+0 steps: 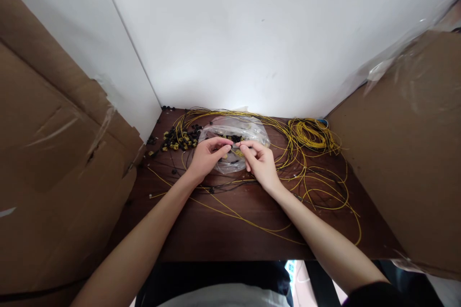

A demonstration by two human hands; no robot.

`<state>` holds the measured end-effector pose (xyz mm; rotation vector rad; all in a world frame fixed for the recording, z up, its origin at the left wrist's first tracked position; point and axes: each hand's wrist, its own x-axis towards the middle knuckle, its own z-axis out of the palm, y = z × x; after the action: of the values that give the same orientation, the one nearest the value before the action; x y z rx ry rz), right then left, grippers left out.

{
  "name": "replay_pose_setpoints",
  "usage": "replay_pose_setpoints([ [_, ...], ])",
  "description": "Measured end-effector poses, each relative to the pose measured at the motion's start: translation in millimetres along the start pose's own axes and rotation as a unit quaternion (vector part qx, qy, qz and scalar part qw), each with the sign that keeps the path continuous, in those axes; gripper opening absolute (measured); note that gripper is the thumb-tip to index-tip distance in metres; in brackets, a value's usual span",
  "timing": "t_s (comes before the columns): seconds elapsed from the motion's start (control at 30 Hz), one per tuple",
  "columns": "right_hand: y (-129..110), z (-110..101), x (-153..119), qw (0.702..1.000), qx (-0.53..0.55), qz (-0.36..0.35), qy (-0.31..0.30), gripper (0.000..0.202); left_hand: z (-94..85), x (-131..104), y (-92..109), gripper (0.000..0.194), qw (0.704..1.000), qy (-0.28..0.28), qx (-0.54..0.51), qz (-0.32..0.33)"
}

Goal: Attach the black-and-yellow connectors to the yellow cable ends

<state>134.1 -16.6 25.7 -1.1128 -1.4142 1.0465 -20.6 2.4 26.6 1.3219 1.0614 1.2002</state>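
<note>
Thumb and forefinger of our left hand point(206, 158) and right hand point(262, 162) are pinched at the tips, seemingly sharing one small dark piece point(231, 144), probably so each steadies an end; its long axis seems to run nine to three o'clock, though which way it points we can't tell. Beneath lies our clear plastic bag point(260, 137), with black-and-yellow connectors point(180, 139) at nine o'clock and coiled yellow wire point(312, 137) toward three.

Yellow and black wires point(313, 135) lie right of a clear plastic bag point(255, 129) on a dark reddish-brown table point(201, 240).
</note>
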Motion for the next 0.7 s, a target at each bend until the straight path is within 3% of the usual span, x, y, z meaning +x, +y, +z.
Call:
replay_pose_setpoints([
  [0.37,8.1,0.0,1.0,0.998,-0.058,-0.010,-0.015,0.029,-1.1,0.3,-2.0,0.019,1.000,-0.006,0.025,0.018],
  [0.7,8.3,-0.4,0.4,0.994,-0.103,-0.032,-0.032,0.026,1.0,-0.3,-2.8,0.026,0.998,-0.023,-0.050,-0.012],
])
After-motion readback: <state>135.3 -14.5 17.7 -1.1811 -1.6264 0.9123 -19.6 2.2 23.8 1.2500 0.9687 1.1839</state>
